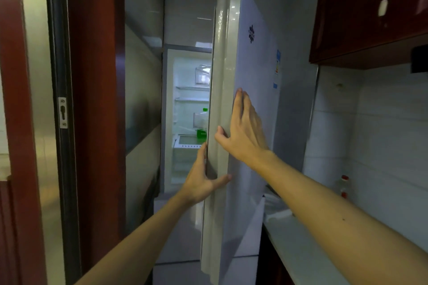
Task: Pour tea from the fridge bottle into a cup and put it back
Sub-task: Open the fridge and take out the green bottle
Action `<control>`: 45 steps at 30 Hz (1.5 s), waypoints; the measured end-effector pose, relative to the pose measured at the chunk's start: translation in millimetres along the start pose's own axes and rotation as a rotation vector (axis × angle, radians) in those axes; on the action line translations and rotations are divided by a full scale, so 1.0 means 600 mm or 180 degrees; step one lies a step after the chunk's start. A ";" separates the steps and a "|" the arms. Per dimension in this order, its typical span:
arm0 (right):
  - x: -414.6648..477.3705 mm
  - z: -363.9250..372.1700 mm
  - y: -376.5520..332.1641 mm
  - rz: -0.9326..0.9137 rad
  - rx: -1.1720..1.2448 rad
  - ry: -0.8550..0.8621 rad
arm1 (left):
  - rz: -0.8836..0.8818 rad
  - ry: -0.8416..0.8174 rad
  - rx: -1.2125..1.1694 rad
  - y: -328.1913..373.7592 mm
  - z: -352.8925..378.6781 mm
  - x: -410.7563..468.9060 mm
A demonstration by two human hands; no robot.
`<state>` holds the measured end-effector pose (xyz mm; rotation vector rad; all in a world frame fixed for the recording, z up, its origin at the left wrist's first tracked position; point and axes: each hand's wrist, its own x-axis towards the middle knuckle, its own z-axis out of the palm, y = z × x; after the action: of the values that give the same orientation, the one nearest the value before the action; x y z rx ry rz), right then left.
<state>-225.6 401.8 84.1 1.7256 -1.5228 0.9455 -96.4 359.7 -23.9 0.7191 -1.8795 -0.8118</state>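
The white fridge door (250, 76) stands partly open, edge toward me. My left hand (203, 180) grips its edge low down, fingers hooked behind it and thumb on the front. My right hand (243, 127) lies flat on the door's outer face with the fingers spread, thumb on the edge. Through the gap I see the lit fridge interior (190, 109) with glass shelves and a green-capped item (201, 133), mostly hidden by the door. No cup is in view.
A white counter (301, 250) runs along the right wall, with a red-capped bottle (344, 186) at its back. Dark red cabinets (370, 7) hang above it. A red door frame (92, 99) stands at left.
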 end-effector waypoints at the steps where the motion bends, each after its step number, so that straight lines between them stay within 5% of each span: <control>1: -0.008 -0.011 0.010 -0.0017 -0.0051 0.0039 | 0.0014 0.0020 0.0080 0.004 0.012 -0.003; 16: -0.118 -0.175 0.172 0.0064 -0.0765 -0.0005 | -0.0064 -0.0593 -0.0622 0.085 0.185 -0.011; 28: -0.177 -0.263 0.307 0.0638 -0.1017 -0.0420 | 0.0245 -0.1165 -0.0232 0.114 0.316 0.019; 34: -0.188 -0.303 0.353 0.0633 -0.1118 -0.1143 | 0.0369 -0.1492 -0.0031 0.138 0.371 0.043; 45: -0.186 -0.322 0.429 0.1541 -0.0879 -0.1973 | 0.0362 -0.1931 0.0082 0.168 0.459 0.075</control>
<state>-508.1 591.9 94.1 1.5453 -2.4201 0.3765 -378.9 451.0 -16.9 0.3946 -2.4465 -1.0084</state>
